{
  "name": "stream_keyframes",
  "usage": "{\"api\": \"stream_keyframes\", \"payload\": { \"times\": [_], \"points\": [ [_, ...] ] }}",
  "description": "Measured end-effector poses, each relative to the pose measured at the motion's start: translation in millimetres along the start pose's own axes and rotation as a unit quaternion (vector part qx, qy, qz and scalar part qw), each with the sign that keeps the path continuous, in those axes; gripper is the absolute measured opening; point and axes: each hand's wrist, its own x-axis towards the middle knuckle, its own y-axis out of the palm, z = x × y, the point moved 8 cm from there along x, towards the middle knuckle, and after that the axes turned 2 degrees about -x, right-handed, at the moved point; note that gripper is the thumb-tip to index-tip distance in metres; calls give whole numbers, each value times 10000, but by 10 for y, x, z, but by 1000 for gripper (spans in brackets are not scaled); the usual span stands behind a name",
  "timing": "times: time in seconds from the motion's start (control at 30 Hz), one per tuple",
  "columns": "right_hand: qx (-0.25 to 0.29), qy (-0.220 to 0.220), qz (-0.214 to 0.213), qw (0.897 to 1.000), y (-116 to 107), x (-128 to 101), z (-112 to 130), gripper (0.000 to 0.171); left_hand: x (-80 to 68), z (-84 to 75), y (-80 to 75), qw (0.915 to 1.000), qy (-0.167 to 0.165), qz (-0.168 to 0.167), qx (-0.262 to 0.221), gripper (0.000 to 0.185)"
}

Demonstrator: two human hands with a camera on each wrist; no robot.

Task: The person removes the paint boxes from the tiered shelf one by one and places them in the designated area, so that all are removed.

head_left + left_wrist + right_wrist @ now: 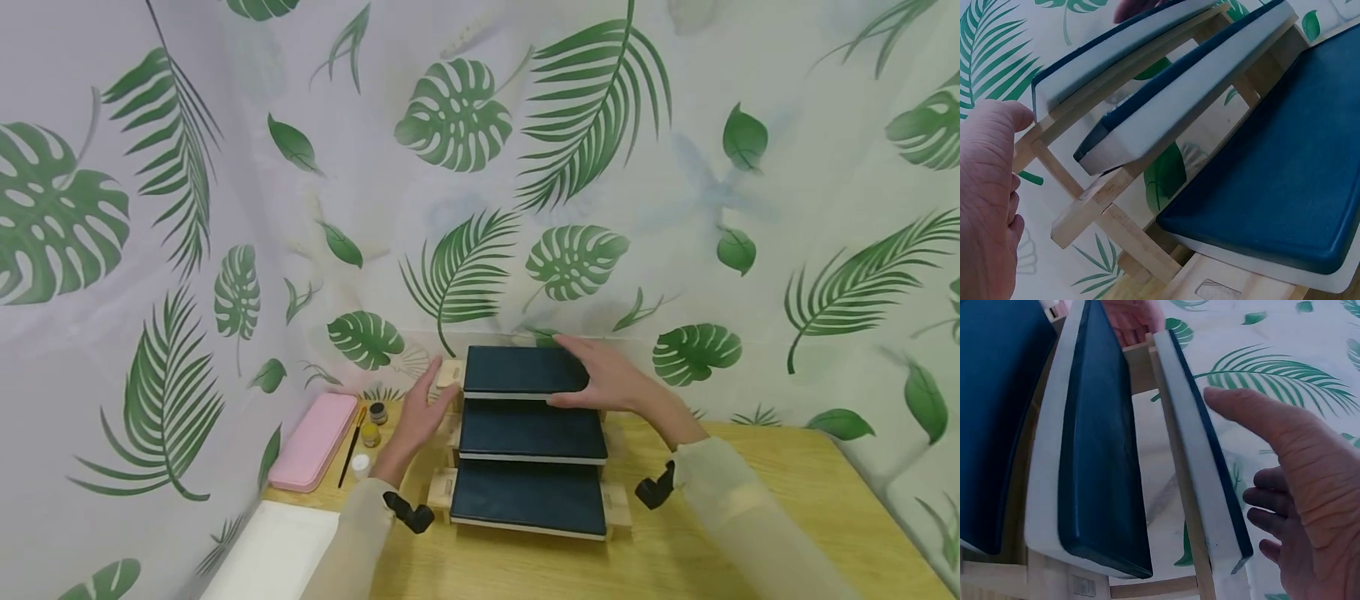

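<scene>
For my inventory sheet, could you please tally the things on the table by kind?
Dark blue pads on the wooden rack: 3
Pink case: 1
Paintbrush: 1
Small jars: 3
White sheet: 1
Total: 9

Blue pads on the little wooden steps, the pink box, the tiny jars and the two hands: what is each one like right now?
Top pad: flat on the top step, both hands at its ends.
Middle pad: flat on its step, untouched.
Bottom pad: flat on its step, untouched.
Wooden rack: upright on the table.
Pink case: closed, lying flat.
Small jars: upright.
Brush: lying beside the case.
Left hand: open, at the rack's left end.
Right hand: open, fingers on the top pad.
</scene>
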Motion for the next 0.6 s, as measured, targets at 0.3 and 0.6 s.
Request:
{"api": "stream_keyframes", "payload": {
  "times": [0.3,0.6],
  "points": [
    [233,120,933,9953,203,310,-62,113,77,61,-12,9983,81,352,-461,73],
    [77,52,1176,9930,314,431,-139,115,143,37,-53,9942,183,688,-811,72]
  ]
}}
